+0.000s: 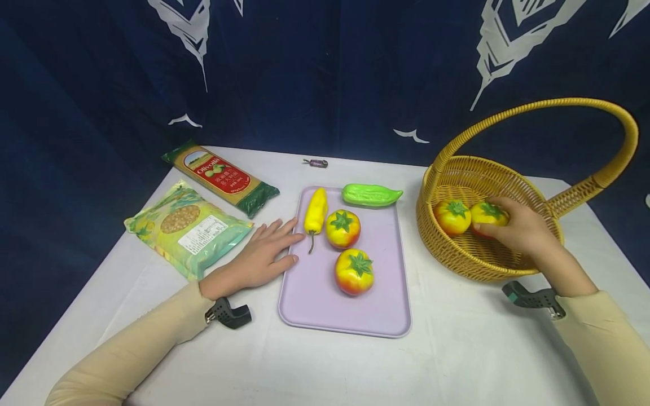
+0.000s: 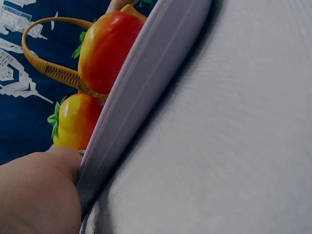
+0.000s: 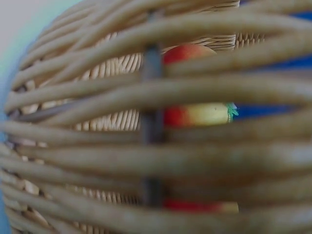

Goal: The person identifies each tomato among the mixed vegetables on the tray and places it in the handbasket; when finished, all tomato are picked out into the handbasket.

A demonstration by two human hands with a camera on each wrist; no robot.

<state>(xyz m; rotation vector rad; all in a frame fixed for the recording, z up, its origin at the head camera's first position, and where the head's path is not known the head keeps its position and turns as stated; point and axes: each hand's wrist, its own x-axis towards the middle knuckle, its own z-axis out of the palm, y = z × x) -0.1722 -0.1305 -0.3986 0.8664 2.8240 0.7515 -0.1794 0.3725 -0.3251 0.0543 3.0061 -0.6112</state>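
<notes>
My right hand (image 1: 523,226) reaches into the wicker basket (image 1: 452,265) and holds a yellow-red toy tomato (image 1: 488,214) between thumb and fingers. A second toy tomato (image 1: 453,217) lies just left of it in the basket. In the right wrist view, the basket's weave (image 3: 234,92) hides most of the hand's work. My left hand (image 1: 264,254) lies flat with fingers spread, fingertips at the left rim of the lilac tray (image 1: 325,310). On this tray are a yellow pepper (image 1: 316,211), a green bumpy vegetable (image 1: 372,195) at the far edge, and two more tomatoes (image 1: 343,229).
Left of the tray lie a red-and-gold Olivoila packet (image 1: 223,176) and a green bag of grains or beans (image 1: 193,231). A small dark wrapped item (image 1: 318,163) is near the table's back edge. The basket's tall handle (image 1: 553,104) arches over its opening. Behind hangs a dark blue curtain (image 1: 325,73).
</notes>
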